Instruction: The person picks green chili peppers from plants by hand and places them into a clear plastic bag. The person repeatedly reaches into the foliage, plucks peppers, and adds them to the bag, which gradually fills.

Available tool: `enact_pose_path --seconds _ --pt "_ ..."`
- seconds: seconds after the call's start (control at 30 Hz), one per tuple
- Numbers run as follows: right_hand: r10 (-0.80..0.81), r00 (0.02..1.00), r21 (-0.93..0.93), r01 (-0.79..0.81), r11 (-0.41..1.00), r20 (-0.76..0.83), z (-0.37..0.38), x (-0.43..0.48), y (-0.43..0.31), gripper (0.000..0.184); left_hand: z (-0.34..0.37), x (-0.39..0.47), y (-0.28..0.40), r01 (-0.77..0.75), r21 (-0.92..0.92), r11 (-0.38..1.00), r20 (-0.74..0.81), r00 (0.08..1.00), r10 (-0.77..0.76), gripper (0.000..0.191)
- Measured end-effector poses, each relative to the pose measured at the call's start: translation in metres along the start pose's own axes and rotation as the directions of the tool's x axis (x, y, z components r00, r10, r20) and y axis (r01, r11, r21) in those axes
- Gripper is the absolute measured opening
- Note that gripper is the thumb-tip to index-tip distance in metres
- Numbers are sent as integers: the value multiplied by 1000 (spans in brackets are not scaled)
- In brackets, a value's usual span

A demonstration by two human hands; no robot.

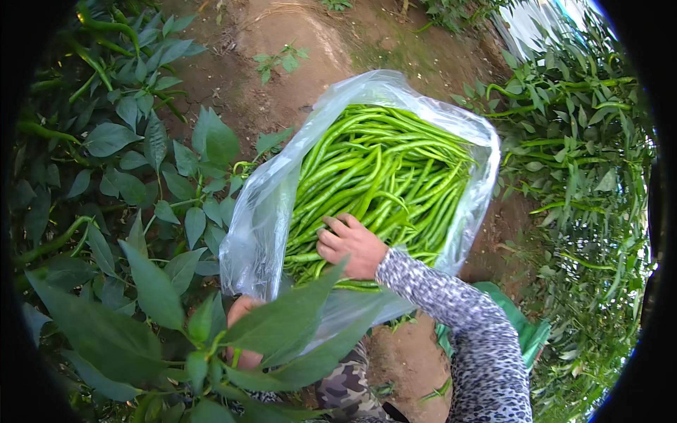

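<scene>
Long green chili peppers [370, 169] fill a clear plastic bag [259, 238] whose mouth is spread wide around them. On top of the peppers near the bag's lower side rests my right hand [351, 246], its fingers curled on them; whether it grips any cannot be told. My left hand [243, 330] is at the bag's lower left corner, partly hidden behind large pepper leaves, so its grasp does not show clearly.
Pepper plants [180, 195] with hanging green peppers crowd the left side, some leaves very near the camera. Another row of plants [576, 153] stands at right. A green sack [508, 312] lies on the bare soil [407, 354] beside the bag.
</scene>
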State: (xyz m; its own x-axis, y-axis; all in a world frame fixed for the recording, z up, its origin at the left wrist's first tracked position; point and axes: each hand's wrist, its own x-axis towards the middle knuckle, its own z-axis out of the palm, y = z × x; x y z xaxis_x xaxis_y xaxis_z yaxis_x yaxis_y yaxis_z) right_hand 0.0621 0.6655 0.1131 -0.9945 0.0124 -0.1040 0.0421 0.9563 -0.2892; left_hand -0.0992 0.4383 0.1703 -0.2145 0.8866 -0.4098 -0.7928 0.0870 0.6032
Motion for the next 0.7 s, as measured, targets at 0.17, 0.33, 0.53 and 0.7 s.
enact_pose_path --seconds 0.17,0.33,0.53,0.7 --pt "63 962 21 -59 998 -265 15 8 12 35 18 -4 -10 94 -25 995 -42 995 -95 28" --pt "227 973 42 -228 973 33 -2 4 -10 31 68 3 9 46 409 912 -260 963 68 32" --pt "687 526 457 -514 726 -501 -75 -72 5 29 116 4 31 69 834 547 -338 848 408 52" --pt "950 -105 605 -790 99 -294 -81 -186 122 67 76 20 10 11 460 888 -432 876 213 46"
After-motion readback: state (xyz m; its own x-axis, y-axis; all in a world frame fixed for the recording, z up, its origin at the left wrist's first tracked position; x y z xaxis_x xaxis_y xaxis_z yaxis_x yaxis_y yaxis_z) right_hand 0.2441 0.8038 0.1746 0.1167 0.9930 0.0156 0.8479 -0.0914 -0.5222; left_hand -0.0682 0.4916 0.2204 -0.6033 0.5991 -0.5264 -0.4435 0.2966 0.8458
